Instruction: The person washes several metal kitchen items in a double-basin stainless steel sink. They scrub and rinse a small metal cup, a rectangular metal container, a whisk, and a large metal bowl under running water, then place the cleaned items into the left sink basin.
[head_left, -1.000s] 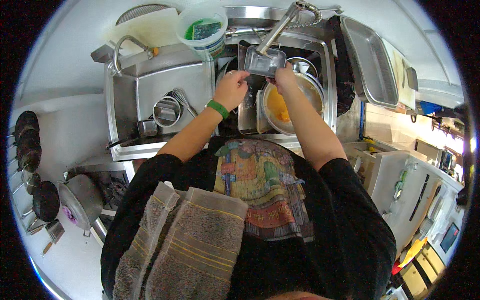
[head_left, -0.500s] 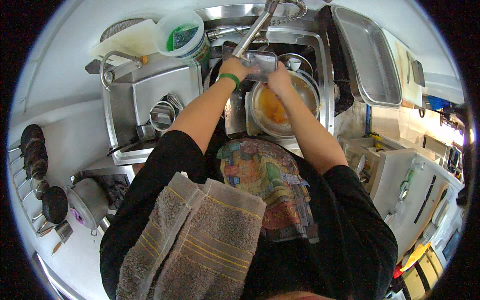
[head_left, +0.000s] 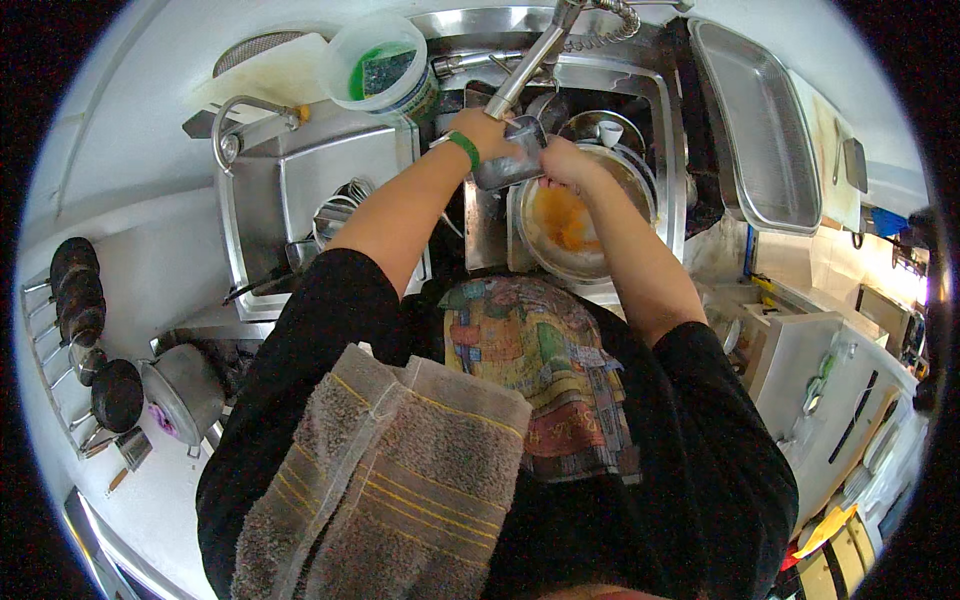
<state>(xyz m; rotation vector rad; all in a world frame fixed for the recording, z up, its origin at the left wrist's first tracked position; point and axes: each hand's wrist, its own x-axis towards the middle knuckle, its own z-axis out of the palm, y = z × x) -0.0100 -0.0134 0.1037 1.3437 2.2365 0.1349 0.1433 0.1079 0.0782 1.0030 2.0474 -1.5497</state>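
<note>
The container (head_left: 508, 170) looked smooth, glossy plastic; the sink (head_left: 345, 155) was shiny metal, the towel (head_left: 440, 450) rough, matt cloth.

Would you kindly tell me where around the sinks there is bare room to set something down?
The left basin has bare floor beyond the pot and whisk, between the curved faucet and the tub. The right basin is crowded by a bowl and white cup, with the left hand and right hand at a clear container above.
</note>
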